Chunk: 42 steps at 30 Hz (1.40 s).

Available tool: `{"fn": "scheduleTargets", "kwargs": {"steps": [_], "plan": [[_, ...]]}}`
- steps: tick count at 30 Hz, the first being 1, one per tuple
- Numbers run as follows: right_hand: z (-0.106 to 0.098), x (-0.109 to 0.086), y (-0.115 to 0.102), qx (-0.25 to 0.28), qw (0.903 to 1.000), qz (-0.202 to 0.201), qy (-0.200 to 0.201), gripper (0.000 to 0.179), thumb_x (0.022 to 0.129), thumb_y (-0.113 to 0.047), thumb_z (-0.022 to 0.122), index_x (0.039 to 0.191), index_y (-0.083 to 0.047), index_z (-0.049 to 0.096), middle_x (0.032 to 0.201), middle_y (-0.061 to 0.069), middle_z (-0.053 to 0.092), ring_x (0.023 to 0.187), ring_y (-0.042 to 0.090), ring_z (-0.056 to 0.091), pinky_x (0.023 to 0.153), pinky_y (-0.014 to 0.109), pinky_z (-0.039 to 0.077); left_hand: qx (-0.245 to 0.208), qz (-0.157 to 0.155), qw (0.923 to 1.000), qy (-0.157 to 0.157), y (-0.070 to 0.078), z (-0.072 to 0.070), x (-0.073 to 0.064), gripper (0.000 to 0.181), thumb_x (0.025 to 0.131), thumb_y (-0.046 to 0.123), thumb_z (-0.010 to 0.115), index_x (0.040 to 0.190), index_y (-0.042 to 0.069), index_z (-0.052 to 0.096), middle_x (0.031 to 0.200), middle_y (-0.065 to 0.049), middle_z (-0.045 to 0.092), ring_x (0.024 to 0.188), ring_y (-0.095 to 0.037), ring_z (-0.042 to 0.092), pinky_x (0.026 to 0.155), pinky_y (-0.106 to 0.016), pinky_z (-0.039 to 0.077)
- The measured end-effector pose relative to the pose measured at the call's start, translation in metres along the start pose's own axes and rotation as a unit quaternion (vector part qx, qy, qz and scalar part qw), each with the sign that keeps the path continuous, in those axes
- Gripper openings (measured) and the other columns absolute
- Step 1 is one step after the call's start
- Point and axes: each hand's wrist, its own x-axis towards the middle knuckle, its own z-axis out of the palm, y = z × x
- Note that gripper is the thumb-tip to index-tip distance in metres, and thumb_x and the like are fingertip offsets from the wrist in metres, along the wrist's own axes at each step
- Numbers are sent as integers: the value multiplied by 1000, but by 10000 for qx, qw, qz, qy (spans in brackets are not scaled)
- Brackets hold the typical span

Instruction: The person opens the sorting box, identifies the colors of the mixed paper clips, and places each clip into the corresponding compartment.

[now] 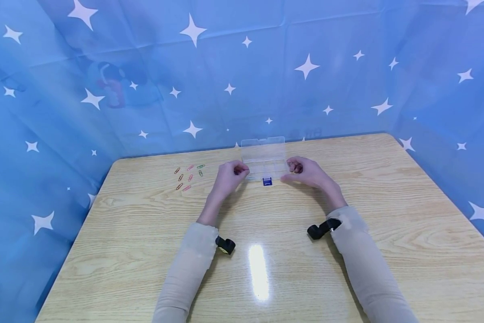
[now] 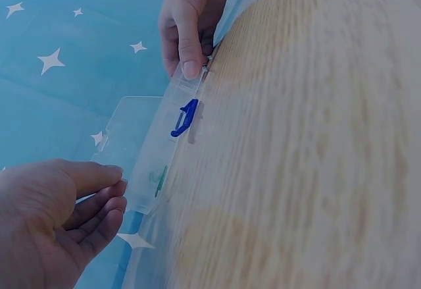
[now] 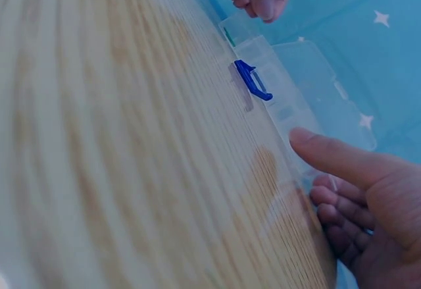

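Note:
A clear plastic box stands near the table's far edge, its lid raised toward the backdrop. At its front is a blue latch, also plain in the right wrist view. My left hand hovers by the box's left end, thumb and fingertips close together with nothing visible between them. With thumb in front and fingers curled at the side, my right hand holds the box's right end. A green paper clip shows through the box's left end in the left wrist view.
Left of the box, several paper clips lie on the wooden table, among them a pink paper clip and a green paper clip. A blue star-patterned cloth hangs right behind the table's far edge.

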Motion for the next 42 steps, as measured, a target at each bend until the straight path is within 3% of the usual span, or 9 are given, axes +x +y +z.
{"fn": "scheduleTargets", "kwargs": {"steps": [21,26,42], "plan": [[0,0,0,-41,10000,27,-59,57,87,-32,82,128,-2,55,98,10,55,88,25,48,83,38,42,-31,-273,9996,63,-6,-15,-5,13,97,8,67,105,0,73,93,-10,70,84,-20,64,77,-30,54],[0,1,-1,-31,10000,34,-61,63,87,-32,82,133,-1,54,101,10,56,89,25,49,85,38,43,-35,-299,9995,114,-11,-23,-8,13,96,8,68,105,0,73,94,-10,70,86,-21,64,78,-31,55],[-1,1,-2,-57,9999,46,-69,60,87,-33,82,130,-1,55,99,10,56,88,24,49,85,38,42,94,-425,9987,280,-29,-50,-16,17,95,14,70,104,-1,72,95,-13,70,86,-25,64,80,-35,54]]}}
